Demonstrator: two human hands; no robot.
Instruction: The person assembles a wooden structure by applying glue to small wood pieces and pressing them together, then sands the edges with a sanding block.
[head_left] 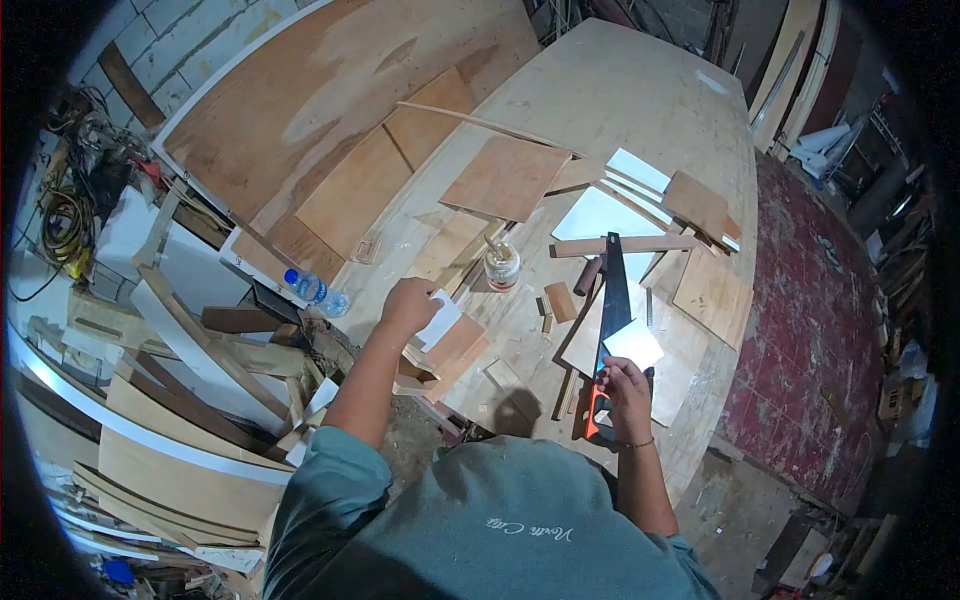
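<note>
My left hand (408,308) is closed at the edge of a small white piece (439,321), its fingertips partly hidden. That piece lies over a brown wooden board (458,356) at the table's near edge. On the right, my right hand (628,392) pinches the lower corner of a white square piece (636,343). Beneath that square runs a handsaw (614,285) with a dark blade and an orange and black handle, lying on the boards. Between my hands, farther off, stands a glass jar (502,270) with a stick or brush in it.
The wooden worktable (620,90) carries a square plywood piece (507,178), a wood strip (625,246) and several white and brown offcuts. A water bottle (317,293) lies at its left edge. Curved boards (150,440) are stacked left; a red floor (800,330) lies right.
</note>
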